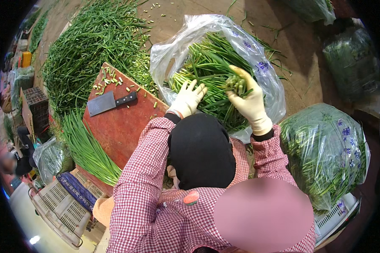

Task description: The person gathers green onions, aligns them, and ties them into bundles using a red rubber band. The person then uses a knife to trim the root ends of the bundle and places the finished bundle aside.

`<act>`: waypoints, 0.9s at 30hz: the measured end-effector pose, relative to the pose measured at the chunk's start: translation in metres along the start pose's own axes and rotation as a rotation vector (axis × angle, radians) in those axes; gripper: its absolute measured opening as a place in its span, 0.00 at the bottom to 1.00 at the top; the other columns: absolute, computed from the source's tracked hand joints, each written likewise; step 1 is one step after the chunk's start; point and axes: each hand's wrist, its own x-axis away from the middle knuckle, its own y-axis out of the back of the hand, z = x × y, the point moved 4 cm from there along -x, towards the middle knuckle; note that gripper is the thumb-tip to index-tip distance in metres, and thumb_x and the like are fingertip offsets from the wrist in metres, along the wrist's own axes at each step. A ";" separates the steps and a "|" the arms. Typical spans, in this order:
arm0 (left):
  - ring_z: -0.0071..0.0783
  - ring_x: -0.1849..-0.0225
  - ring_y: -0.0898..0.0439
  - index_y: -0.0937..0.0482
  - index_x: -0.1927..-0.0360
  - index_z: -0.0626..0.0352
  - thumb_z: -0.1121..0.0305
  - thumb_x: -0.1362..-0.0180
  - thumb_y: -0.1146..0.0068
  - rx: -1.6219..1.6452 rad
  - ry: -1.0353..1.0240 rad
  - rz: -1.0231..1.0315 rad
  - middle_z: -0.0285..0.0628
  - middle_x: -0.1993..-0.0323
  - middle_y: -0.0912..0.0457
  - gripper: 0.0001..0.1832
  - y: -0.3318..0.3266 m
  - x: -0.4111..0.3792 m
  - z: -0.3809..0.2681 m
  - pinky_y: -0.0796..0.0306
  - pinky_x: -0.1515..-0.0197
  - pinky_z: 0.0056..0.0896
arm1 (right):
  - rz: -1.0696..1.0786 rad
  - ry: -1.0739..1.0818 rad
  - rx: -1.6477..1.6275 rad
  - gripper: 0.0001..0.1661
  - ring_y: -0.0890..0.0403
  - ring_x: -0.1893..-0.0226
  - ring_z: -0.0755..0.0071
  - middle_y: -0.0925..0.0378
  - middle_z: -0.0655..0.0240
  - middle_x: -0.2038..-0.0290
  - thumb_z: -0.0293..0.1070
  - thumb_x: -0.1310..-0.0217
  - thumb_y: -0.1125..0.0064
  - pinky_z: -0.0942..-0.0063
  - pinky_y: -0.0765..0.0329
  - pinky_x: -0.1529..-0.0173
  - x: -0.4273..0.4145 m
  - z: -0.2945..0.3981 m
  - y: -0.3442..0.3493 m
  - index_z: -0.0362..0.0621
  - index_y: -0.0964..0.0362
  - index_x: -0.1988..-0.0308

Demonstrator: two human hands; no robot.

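A clear plastic bag [164, 58] with its mouth wide apart holds bundles of long green leafy stalks [209, 60], perhaps garlic chives. My left hand [187, 98], in a cream glove, lies flat with spread fingers on the pale cut ends at the bag's left side. My right hand [248, 98], gloved too, grips a small bunch of stalks [236, 85] by its cut ends above the pile; their leaves hang down into the bag. On the red chopping board [114, 132] to the left rest a cleaver [102, 103] and short trimmed stem ends [107, 80].
Loose greens [91, 47] are heaped beyond the board, and a neat bunch [91, 148] lies along its left edge. A full plastic bag [326, 155] stands at the right, partly over a white crate [335, 218]. Plastic baskets [57, 202] and another person [22, 161] are at the left.
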 end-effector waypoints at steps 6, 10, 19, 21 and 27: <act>0.49 0.23 0.45 0.39 0.27 0.51 0.50 0.40 0.49 0.027 0.029 0.042 0.41 0.24 0.41 0.38 -0.010 0.005 -0.001 0.56 0.23 0.57 | -0.263 0.187 -0.145 0.32 0.19 0.51 0.73 0.19 0.62 0.50 0.20 0.42 0.36 0.74 0.21 0.46 -0.001 0.076 0.083 0.34 0.33 0.38; 0.55 0.25 0.43 0.38 0.27 0.53 0.50 0.41 0.48 0.111 0.042 0.044 0.45 0.25 0.39 0.39 0.013 0.011 -0.002 0.51 0.25 0.56 | -0.299 0.349 -0.152 0.32 0.19 0.54 0.74 0.19 0.64 0.55 0.23 0.41 0.35 0.76 0.22 0.47 0.009 0.152 0.134 0.31 0.34 0.37; 0.51 0.39 0.24 0.26 0.38 0.61 0.73 0.47 0.38 0.605 0.118 -0.817 0.52 0.41 0.23 0.29 0.134 0.128 0.028 0.31 0.36 0.43 | -0.479 0.529 -0.247 0.25 0.18 0.56 0.77 0.18 0.65 0.55 0.23 0.40 0.38 0.78 0.23 0.49 0.000 0.249 0.158 0.36 0.27 0.42; 0.39 0.44 0.19 0.25 0.40 0.63 0.73 0.41 0.38 0.915 0.241 -0.932 0.47 0.46 0.18 0.24 0.162 0.160 0.022 0.28 0.39 0.34 | -0.484 0.563 -0.325 0.26 0.19 0.56 0.77 0.18 0.66 0.54 0.20 0.42 0.37 0.79 0.23 0.49 0.002 0.267 0.143 0.37 0.27 0.42; 0.43 0.44 0.19 0.30 0.36 0.67 0.61 0.29 0.49 1.852 -0.117 -0.395 0.52 0.44 0.19 0.24 0.238 0.226 -0.096 0.26 0.40 0.39 | -0.455 0.767 -0.302 0.31 0.22 0.57 0.80 0.22 0.69 0.54 0.18 0.43 0.36 0.79 0.23 0.51 0.034 0.326 0.100 0.37 0.30 0.39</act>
